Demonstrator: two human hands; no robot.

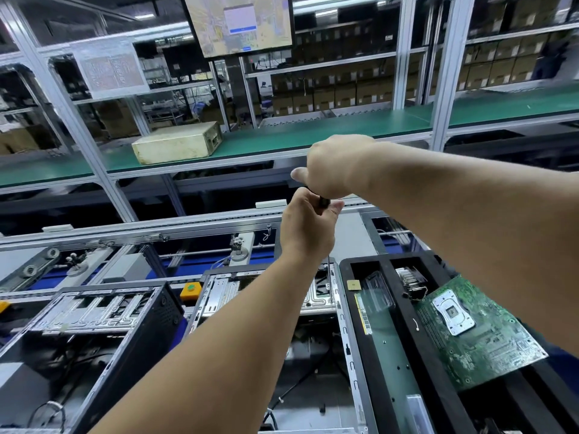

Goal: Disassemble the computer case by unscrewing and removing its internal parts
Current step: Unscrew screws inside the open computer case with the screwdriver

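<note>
Fingers of both hands curled round black screwdriver (323, 202), raised above open computer case (313, 296), near tray (346, 264) edge

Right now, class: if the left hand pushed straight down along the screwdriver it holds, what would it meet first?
Probably the open case directly below the left hand; the screwdriver shaft runs down there, though depth is unclear.
</note>
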